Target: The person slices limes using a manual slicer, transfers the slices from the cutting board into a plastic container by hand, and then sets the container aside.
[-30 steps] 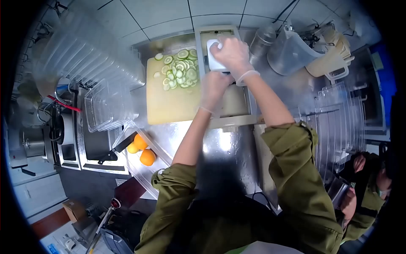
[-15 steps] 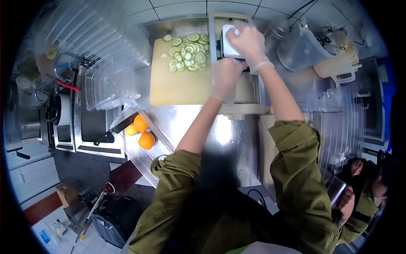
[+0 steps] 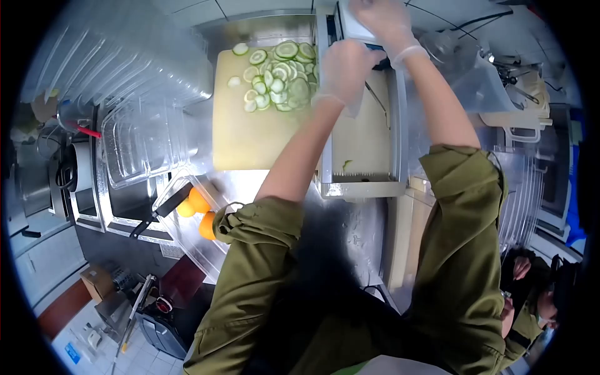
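Note:
Gloved in clear plastic, my right hand [image 3: 382,25] is closed over the white block [image 3: 351,26] of a sliding pusher, near the top of the view. My left hand [image 3: 344,72], also gloved, is closed at the dark near edge of that pusher; exactly what its fingers grip is partly hidden. Both hands are over the far half of a pale mandoline slicer [image 3: 362,189], whose near bed shows a small green scrap. Left of it, thin cucumber-like slices [image 3: 278,84] with green rims lie piled on a cream cutting board [image 3: 250,147].
Oranges [image 3: 199,199] and a black-handled knife [image 3: 164,209] are in or on a clear tray at lower left. Stacked clear containers [image 3: 140,140] stand beyond. A clear jug [image 3: 475,84] is on the right. Another person [image 3: 531,306] stands at lower right.
Both hands have moved away from me along the slicer with the white block. More of the slicer's near bed shows. The whole view has shifted slightly.

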The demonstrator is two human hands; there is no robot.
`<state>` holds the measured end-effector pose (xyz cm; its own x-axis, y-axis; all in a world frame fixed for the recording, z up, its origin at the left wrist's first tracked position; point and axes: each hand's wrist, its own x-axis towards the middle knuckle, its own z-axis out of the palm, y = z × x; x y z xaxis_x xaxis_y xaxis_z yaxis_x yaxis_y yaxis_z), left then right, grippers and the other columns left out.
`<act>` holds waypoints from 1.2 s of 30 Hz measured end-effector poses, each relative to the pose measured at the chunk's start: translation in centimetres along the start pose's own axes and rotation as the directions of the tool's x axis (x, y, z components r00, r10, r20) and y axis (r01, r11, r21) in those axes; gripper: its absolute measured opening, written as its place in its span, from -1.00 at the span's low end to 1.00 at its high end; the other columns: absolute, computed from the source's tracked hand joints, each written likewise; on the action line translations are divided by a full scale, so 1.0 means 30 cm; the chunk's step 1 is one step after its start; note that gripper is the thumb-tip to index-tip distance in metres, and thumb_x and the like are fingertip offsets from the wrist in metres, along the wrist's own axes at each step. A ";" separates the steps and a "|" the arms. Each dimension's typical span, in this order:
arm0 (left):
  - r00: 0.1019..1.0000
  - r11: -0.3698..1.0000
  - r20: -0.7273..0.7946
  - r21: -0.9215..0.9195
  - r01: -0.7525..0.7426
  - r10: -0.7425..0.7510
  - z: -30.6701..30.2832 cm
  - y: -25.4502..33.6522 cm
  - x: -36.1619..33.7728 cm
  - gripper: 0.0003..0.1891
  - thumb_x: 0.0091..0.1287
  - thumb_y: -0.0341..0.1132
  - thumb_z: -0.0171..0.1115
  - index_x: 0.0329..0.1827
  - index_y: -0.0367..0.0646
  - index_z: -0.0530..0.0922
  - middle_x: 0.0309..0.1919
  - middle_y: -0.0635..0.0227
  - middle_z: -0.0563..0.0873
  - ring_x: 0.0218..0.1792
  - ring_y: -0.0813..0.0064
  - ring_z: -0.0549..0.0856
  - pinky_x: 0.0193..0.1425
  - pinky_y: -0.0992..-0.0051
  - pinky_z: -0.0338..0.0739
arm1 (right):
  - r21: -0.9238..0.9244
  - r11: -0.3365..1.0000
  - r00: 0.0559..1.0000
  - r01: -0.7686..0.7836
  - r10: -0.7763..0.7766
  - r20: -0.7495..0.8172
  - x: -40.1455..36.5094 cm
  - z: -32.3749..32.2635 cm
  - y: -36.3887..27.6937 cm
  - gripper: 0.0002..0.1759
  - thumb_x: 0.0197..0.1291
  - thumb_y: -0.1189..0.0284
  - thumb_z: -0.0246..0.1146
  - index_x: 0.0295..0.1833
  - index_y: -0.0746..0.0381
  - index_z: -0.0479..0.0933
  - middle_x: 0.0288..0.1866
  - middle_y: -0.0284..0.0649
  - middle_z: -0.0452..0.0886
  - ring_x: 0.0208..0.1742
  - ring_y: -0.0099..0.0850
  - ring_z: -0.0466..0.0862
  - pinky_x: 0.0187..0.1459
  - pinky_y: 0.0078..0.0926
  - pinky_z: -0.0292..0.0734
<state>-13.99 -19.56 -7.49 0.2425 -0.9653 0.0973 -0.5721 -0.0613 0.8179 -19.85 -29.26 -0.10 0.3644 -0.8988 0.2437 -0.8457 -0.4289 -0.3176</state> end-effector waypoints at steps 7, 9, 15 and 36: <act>1.000 0.999 -0.002 0.025 -0.020 0.020 -0.019 0.021 -0.042 -0.67 0.14 -0.06 0.26 -0.45 -0.20 0.68 -0.47 0.06 0.68 -0.39 0.16 0.69 -0.25 0.28 0.55 | -0.057 0.998 1.000 0.001 -0.002 -0.018 -0.023 0.015 0.023 -0.52 0.00 0.04 0.07 -0.10 0.09 0.66 -0.19 -0.02 0.67 -0.11 -0.01 0.65 -0.03 -0.18 0.55; 0.983 0.982 -0.050 -0.043 -0.181 0.179 -0.015 -0.003 -0.143 -0.69 0.19 -0.10 0.21 -0.37 -0.21 0.67 -0.41 0.08 0.69 -0.33 0.18 0.69 -0.22 0.28 0.55 | -0.001 0.997 0.990 0.072 -0.071 -0.124 -0.066 0.032 0.027 -0.52 0.00 0.04 0.06 -0.17 0.14 0.68 -0.28 0.00 0.68 -0.18 -0.02 0.67 -0.06 -0.20 0.57; 0.871 0.929 -0.325 0.161 -0.333 0.368 -0.040 0.044 -0.692 -0.95 0.14 -0.36 0.18 -0.42 -0.10 0.57 -0.19 0.17 0.66 -0.14 0.15 0.64 -0.17 0.23 0.53 | -0.014 0.997 0.996 0.081 -0.081 -0.039 -0.279 -0.036 0.004 -0.53 0.04 0.05 0.07 -0.08 0.10 0.65 -0.27 0.04 0.67 -0.16 0.01 0.66 -0.08 -0.07 0.54; 0.731 0.893 -0.514 -0.287 0.347 -0.449 -0.761 0.164 -1.779 -0.75 0.39 -0.25 0.09 -0.05 -0.21 0.62 -0.18 0.29 0.70 -0.15 0.51 0.66 -0.01 0.54 0.50 | 0.441 0.827 0.909 0.349 -0.412 0.053 -0.686 0.049 -0.348 -0.65 0.24 0.28 0.12 0.03 0.27 0.54 -0.27 -0.20 0.65 -0.30 -0.26 0.65 -0.16 -0.35 0.54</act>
<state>-11.86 37.46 4.28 0.8368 -0.5474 -0.0047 -0.2018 -0.3164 0.9269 -17.94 -6.42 -3.16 0.7009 -0.6453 0.3039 -0.3999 -0.7083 -0.5817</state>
